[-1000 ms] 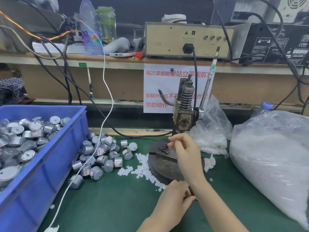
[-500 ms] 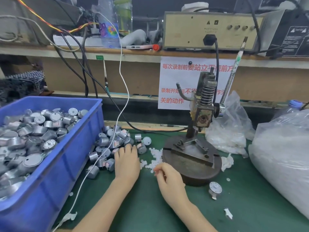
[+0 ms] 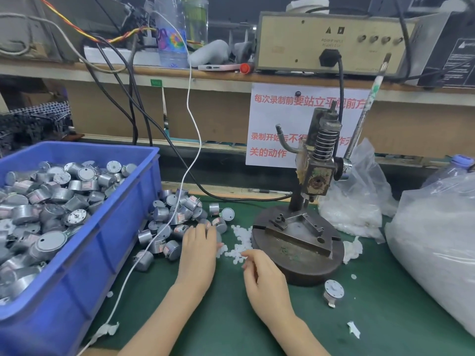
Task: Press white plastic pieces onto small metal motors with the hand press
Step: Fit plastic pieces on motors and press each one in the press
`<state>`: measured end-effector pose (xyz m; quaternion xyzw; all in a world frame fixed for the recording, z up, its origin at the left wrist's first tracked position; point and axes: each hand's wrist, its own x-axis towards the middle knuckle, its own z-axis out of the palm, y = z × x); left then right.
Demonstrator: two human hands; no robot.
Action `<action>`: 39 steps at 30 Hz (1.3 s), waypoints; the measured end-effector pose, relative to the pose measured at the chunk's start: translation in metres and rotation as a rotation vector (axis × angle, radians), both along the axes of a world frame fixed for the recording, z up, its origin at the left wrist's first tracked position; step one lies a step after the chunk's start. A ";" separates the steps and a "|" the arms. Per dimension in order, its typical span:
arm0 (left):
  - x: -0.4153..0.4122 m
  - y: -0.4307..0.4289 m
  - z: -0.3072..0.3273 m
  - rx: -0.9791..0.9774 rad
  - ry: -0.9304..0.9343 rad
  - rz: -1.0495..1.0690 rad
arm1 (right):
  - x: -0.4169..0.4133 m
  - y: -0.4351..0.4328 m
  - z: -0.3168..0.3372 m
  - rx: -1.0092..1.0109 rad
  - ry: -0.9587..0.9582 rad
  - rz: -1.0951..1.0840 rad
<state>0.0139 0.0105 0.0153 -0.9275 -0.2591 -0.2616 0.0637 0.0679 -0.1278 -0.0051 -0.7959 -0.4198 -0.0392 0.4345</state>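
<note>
Now at the pick-up: my left hand (image 3: pixel 198 255) lies flat over the loose metal motors (image 3: pixel 174 219), fingers straight and side by side, their tips touching a motor at the near edge of the heap. No finger shows curled round one. My right hand (image 3: pixel 264 276) sits just beside it with fingers curled inward, tips at the fringe of the scattered white plastic pieces (image 3: pixel 240 240). Whether a piece is pinched there I cannot tell, as the fingers hide it.

The hand press (image 3: pixel 318 176) stands beyond and to the right of the right hand. Its fixture (image 3: pixel 295 227) on the round base (image 3: pixel 298 263) is bare, and its lever (image 3: pixel 365 119) is raised, well beyond either hand.

I judge the step to be fetching one motor and one piece. To do it well I would take a single motor from the heap's edge, gripped by its sides with the shaft end up, so that it seats in the fixture without turning. I would pinch one piece only, by its rim, leaving its hole free. These pieces look light and are likely to cling in pairs or flick away.

The white cable (image 3: pixel 190 150) crosses the heap just left of the left fingers and could snag. One motor (image 3: pixel 333 291) lies apart on the mat, right of the right wrist.
</note>
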 end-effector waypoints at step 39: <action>-0.016 -0.031 -0.019 -0.341 -0.028 -0.322 | 0.003 -0.001 0.000 0.116 0.062 -0.072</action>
